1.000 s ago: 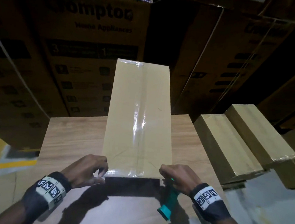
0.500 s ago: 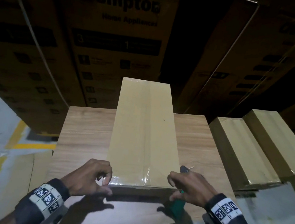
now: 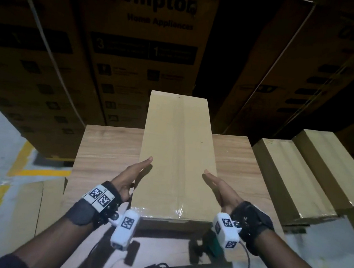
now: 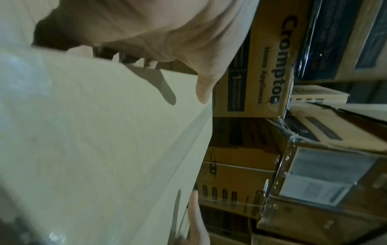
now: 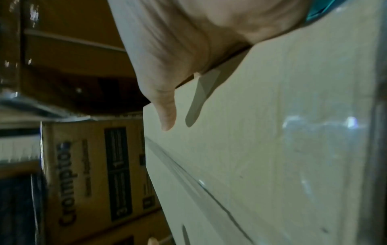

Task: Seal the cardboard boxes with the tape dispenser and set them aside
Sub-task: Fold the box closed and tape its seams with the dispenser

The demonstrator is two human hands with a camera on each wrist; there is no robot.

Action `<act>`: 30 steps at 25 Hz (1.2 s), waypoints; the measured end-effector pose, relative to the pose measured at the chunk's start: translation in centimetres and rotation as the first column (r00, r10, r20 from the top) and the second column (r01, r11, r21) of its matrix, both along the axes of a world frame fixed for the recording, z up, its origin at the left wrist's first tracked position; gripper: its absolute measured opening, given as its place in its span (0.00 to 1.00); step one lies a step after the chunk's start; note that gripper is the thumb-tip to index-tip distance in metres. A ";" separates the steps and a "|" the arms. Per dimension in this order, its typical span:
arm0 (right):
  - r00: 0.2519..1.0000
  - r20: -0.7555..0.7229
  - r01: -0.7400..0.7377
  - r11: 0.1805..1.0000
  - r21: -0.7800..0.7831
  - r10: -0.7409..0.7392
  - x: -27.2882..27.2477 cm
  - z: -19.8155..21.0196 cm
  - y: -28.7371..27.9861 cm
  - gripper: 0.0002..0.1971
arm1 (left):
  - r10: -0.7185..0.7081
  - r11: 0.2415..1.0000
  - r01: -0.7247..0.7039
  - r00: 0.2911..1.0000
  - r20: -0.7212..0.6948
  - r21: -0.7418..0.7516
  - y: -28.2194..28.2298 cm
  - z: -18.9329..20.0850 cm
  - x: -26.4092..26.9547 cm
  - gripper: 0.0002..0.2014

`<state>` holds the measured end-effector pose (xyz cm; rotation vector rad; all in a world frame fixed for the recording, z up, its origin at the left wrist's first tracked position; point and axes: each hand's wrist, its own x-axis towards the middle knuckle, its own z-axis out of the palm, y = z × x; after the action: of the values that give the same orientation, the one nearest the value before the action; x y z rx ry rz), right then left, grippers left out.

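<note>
Cardboard, pale brown and long, the box (image 3: 178, 156) is lying lengthwise on the wooden table (image 3: 108, 148), with clear tape running along its middle seam and folding over the near end, so I am judging it as already sealed. The left hand (image 3: 130, 173) and the right hand (image 3: 220, 188) are flanking its two long sides with fingers straight and gripping nothing; the wrist views are showing each palm against a side wall, probably to squeeze the box and lift it away. The teal tape dispenser (image 3: 214, 245) is lying on the table near the box's front right corner, under the right wrist, free of both hands. To the right, two similar taped boxes (image 3: 312, 175) are leaning together, likely the set-aside pile. Behind, big cartons (image 3: 142, 41) are reading "Crompton Home Appliances"; the smaller print is too dim to read
</note>
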<state>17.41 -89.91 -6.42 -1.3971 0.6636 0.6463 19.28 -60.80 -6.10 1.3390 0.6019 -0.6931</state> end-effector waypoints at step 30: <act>0.824 0.531 0.213 0.976 0.036 -0.199 -10.2 8.6 -16.0 0.33 | 0.195 0.981 -0.146 0.788 0.583 -0.131 -19.3 7.9 -8.3 0.23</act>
<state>7.16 -105.96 2.18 -1.4182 0.3644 0.0578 10.98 -80.07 1.83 1.3172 0.1745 -0.1167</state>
